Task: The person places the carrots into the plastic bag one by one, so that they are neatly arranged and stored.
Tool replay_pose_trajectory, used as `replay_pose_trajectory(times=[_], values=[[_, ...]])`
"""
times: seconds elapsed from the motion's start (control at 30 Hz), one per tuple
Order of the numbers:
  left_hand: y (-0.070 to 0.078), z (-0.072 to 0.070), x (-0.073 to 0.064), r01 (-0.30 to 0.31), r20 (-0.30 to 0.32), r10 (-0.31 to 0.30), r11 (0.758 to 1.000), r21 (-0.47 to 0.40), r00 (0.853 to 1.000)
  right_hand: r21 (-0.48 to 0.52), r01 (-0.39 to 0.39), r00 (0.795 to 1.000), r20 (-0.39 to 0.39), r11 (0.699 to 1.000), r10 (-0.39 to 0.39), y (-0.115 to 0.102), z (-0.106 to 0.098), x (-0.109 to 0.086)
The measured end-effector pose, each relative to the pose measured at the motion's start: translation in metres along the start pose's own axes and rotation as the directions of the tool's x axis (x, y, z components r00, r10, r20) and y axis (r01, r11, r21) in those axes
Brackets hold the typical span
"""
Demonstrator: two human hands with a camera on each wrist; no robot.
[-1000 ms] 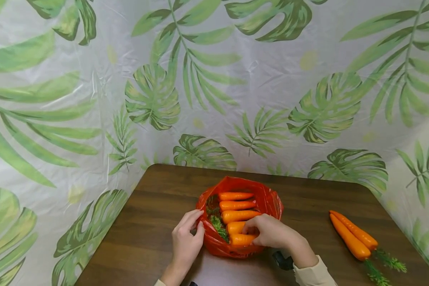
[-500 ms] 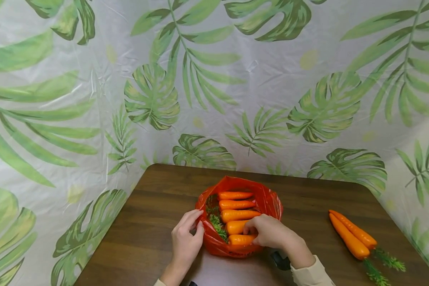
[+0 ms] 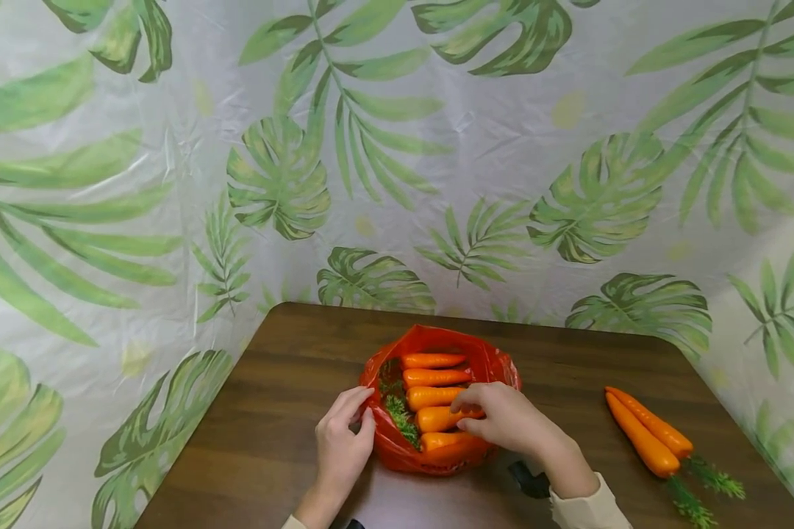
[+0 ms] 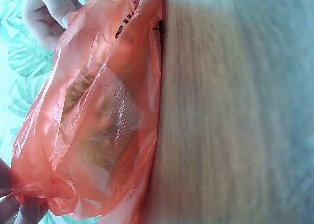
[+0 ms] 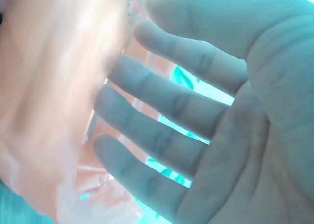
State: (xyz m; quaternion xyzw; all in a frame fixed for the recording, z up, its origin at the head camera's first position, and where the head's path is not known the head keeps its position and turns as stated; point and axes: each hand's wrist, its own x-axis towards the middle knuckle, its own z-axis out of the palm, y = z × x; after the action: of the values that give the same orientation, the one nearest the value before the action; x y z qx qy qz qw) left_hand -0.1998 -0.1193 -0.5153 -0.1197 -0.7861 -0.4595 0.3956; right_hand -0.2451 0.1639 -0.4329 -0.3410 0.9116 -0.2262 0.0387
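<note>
An upright red plastic bag (image 3: 406,457) stands with its mouth wide, a row of several orange carrots (image 3: 433,397) lying inside. Their green tops (image 3: 401,420) point left. My left hand (image 3: 341,444) pinches the bag's left rim between thumb and fingers; in the left wrist view those fingers (image 4: 27,210) hold the crinkled plastic edge. Over the right ends of the nearer carrots hovers my right hand (image 3: 514,420), fingers loosely bent and thumb apart. In the right wrist view its palm faces the camera, with fingers (image 5: 162,96) spread and nothing gripped, beside the bag wall.
Two more carrots with green tops (image 3: 643,437) lie side by side on the brown wooden table (image 3: 258,441), right of the bag. A leaf-patterned sheet (image 3: 384,176) hangs behind and around the table.
My right hand has let go of the nearest carrot and lifted slightly, its thumb and fingers now apart. The left hand keeps its hold on the bag rim.
</note>
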Motion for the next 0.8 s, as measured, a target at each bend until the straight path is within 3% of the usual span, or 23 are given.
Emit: replay_pose_trajectory(times=[0.3,0.57,0.8], values=[[0.001,0.000,-0.001,-0.012,-0.004,0.012,1.000,-0.001,1.000,-0.098,-0.048,0.986,-0.167,0.994,0.031,0.001,-0.014,-0.019],[0.001,-0.002,0.002,-0.039,-0.013,0.039,0.999,0.002,0.999,-0.132,-0.159,0.936,-0.334,0.978,0.107,0.014,-0.022,-0.044],[0.003,0.000,-0.001,-0.013,0.001,0.013,1.000,-0.006,1.000,-0.123,-0.252,0.903,-0.387,0.960,0.188,0.035,-0.022,-0.073]])
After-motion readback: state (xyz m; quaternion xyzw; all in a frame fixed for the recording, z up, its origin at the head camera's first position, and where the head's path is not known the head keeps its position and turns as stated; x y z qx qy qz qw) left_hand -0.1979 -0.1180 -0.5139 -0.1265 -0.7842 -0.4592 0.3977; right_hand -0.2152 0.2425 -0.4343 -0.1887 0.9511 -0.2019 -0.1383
